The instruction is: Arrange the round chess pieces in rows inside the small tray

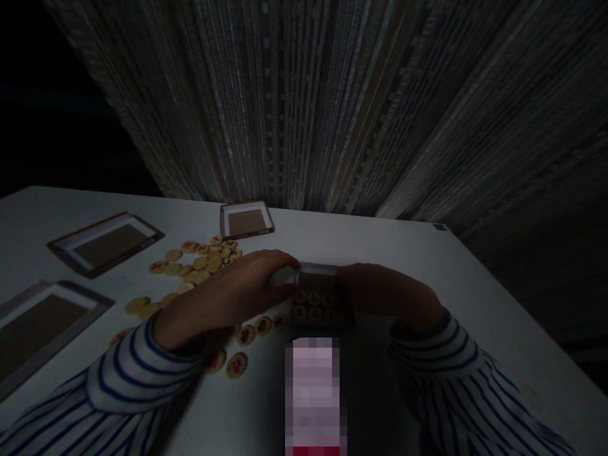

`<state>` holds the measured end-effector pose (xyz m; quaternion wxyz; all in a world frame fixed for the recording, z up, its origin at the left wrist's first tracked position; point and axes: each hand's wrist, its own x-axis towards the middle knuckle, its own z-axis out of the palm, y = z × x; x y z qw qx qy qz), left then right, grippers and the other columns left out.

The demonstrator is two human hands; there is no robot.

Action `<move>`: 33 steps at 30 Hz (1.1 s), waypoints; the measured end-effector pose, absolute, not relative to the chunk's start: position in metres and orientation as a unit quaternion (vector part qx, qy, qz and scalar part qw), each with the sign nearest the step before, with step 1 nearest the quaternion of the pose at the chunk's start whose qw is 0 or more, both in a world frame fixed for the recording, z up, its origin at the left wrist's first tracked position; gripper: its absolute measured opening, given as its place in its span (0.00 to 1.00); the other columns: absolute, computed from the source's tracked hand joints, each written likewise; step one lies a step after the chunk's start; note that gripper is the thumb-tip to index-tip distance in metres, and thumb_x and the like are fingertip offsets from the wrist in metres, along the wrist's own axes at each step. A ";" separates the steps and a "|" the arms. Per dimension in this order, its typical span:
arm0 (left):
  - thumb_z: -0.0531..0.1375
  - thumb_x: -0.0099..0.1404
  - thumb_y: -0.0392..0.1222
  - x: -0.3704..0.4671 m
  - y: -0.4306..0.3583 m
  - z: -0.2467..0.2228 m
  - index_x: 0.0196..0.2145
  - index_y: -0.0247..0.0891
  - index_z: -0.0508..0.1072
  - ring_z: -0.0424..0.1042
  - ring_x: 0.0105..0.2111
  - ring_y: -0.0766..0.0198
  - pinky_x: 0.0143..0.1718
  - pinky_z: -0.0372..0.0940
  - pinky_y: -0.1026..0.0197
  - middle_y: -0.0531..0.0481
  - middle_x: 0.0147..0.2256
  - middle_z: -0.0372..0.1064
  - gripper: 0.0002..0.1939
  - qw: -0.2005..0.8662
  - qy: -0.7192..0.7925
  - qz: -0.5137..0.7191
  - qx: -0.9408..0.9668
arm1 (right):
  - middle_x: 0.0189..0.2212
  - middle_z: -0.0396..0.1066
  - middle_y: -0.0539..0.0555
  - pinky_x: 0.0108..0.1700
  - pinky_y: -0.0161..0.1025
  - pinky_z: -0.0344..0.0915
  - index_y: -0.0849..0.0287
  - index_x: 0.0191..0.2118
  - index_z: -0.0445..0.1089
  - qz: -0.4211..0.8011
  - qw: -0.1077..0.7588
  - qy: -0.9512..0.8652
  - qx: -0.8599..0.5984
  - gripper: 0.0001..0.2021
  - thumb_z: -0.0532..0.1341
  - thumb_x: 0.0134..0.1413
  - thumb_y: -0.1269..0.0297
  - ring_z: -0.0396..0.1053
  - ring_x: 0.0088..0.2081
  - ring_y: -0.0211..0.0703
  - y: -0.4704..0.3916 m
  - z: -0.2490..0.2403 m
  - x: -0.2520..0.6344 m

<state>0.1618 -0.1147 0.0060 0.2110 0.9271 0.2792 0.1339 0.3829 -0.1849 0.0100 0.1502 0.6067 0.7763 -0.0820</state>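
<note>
Probably this box (317,282) is light and stiff, best held at both sides, where left hand (237,288) and right hand (392,292) curl, whether gripping we cannot tell.

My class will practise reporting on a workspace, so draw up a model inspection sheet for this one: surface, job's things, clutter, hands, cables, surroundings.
Surface: white, smooth-looking table, dimly lit.
Job's things: small rectangular box with pale inner wall, holding rows of round, tan, dark-marked discs; loose tan discs, some red-marked, some black-marked, some with no visible marking, lie to its left.
Clutter: three shallow, rectangular, brown-bottomed trays, toward the left and back.
Hands: left hand at the box's left end; right hand at its right end; grip too dark to tell.
Cables: nothing seen.
Surroundings: grey, stranded curtain behind the table.
</note>
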 end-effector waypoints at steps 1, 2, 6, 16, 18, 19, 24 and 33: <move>0.55 0.61 0.46 0.162 -0.114 0.006 0.47 0.42 0.69 0.71 0.43 0.59 0.46 0.62 0.59 0.50 0.44 0.72 0.16 0.210 0.279 0.134 0.928 | 0.34 0.75 0.61 0.28 0.37 0.64 0.63 0.39 0.72 -0.087 0.150 0.779 0.603 0.13 0.53 0.50 0.71 0.73 0.32 0.45 -0.184 0.009 0.384; 0.55 0.61 0.46 0.162 -0.114 0.006 0.47 0.42 0.69 0.71 0.43 0.59 0.46 0.62 0.59 0.50 0.44 0.72 0.16 0.209 0.279 0.133 0.928 | 0.34 0.75 0.60 0.28 0.37 0.64 0.63 0.40 0.72 -0.090 0.150 0.781 0.600 0.13 0.53 0.50 0.71 0.72 0.32 0.45 -0.184 0.007 0.385; 0.55 0.61 0.47 0.163 -0.115 0.006 0.47 0.43 0.69 0.71 0.42 0.58 0.46 0.62 0.58 0.49 0.44 0.71 0.17 0.212 0.287 0.127 0.926 | 0.34 0.75 0.61 0.29 0.37 0.63 0.64 0.40 0.72 -0.079 0.155 0.783 0.598 0.13 0.53 0.51 0.72 0.72 0.32 0.45 -0.184 0.006 0.385; 0.55 0.61 0.46 0.162 -0.116 0.008 0.46 0.43 0.69 0.71 0.41 0.59 0.44 0.62 0.60 0.50 0.43 0.72 0.16 0.201 0.276 0.125 0.932 | 0.35 0.75 0.61 0.30 0.38 0.63 0.64 0.40 0.72 -0.089 0.157 0.786 0.592 0.13 0.52 0.52 0.73 0.72 0.33 0.46 -0.186 0.012 0.381; 0.56 0.61 0.46 0.162 -0.116 0.008 0.47 0.42 0.69 0.71 0.41 0.60 0.44 0.62 0.60 0.50 0.43 0.71 0.16 0.201 0.277 0.126 0.931 | 0.34 0.75 0.61 0.30 0.38 0.63 0.64 0.40 0.72 -0.090 0.158 0.786 0.591 0.13 0.52 0.52 0.73 0.72 0.33 0.46 -0.186 0.011 0.381; 0.56 0.61 0.47 0.162 -0.116 0.008 0.47 0.42 0.69 0.71 0.41 0.60 0.44 0.62 0.60 0.50 0.43 0.71 0.16 0.201 0.278 0.126 0.931 | 0.34 0.75 0.61 0.30 0.38 0.64 0.64 0.40 0.72 -0.090 0.158 0.786 0.591 0.13 0.52 0.52 0.74 0.72 0.33 0.46 -0.186 0.010 0.382; 0.56 0.61 0.45 0.162 -0.116 0.007 0.46 0.42 0.69 0.71 0.41 0.59 0.43 0.62 0.60 0.49 0.43 0.72 0.15 0.198 0.276 0.120 0.933 | 0.35 0.75 0.62 0.31 0.40 0.64 0.64 0.40 0.72 -0.083 0.151 0.790 0.588 0.14 0.52 0.52 0.73 0.73 0.34 0.48 -0.186 0.009 0.383; 0.56 0.61 0.45 0.162 -0.117 0.010 0.47 0.42 0.69 0.70 0.42 0.60 0.43 0.62 0.61 0.50 0.43 0.71 0.16 0.206 0.268 0.115 0.934 | 0.33 0.75 0.60 0.30 0.37 0.63 0.63 0.39 0.73 -0.083 0.161 0.787 0.590 0.13 0.53 0.52 0.72 0.72 0.32 0.44 -0.186 0.007 0.382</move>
